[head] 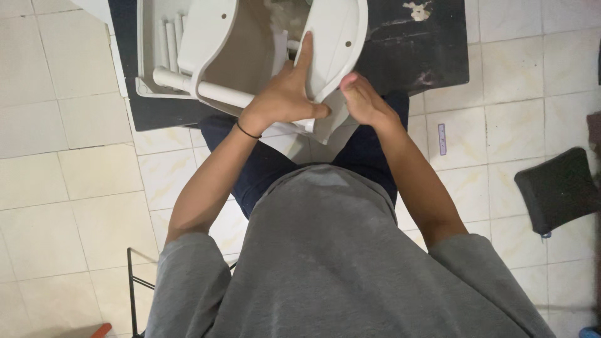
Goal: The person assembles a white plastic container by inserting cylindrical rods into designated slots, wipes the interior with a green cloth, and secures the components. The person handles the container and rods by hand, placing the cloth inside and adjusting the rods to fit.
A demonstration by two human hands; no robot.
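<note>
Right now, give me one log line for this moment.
left hand: flat on curved white panel, index finger extended | right hand: gripping panel's lower edge | white rod: beneath left hand | support: black table

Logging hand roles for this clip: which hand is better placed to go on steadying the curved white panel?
Probably the left. The left hand lies flat on the curved white panel, forefinger stretched up its face and thumb under the lower edge. The right hand only pinches the panel's lower tip, so it looks freer to move.
</note>
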